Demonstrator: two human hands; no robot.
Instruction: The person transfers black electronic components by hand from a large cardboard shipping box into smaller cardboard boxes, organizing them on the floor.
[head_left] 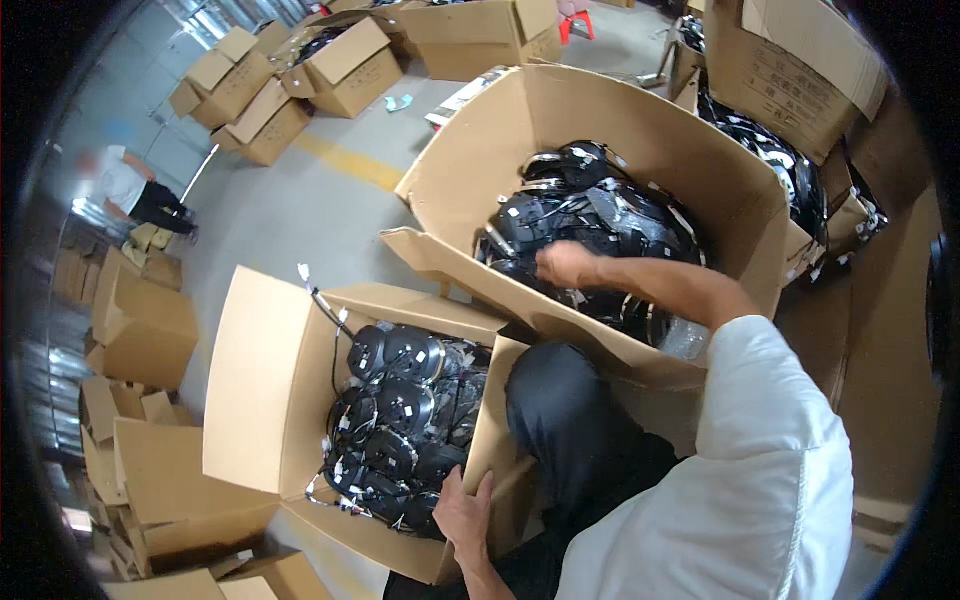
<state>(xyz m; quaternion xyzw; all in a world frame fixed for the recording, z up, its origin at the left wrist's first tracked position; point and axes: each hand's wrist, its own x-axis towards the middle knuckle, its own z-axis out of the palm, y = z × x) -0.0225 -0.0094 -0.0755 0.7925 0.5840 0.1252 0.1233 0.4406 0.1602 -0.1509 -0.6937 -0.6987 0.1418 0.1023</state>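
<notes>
My left hand [463, 510] grips the right wall of a smaller open cardboard box [255, 385], its thumb apart from the fingers. Inside that box lie rows of black rounded parts [405, 405] with cables and white connectors. My right hand [566, 265] reaches into a larger cardboard box [640, 110] and touches a pile of similar black parts [625, 230], some with shiny metal rims. Its fingers are curled downward; whatever they hold, if anything, is hidden. Clear plastic wrap [685, 338] shows at the near end of the pile.
More open cartons [345, 65] stand along the back, and others [150, 320] are stacked at the left. At the right, a carton [790, 75] sits over more black parts. A person [130, 185] stands far left. A red stool [577, 25] is at the back.
</notes>
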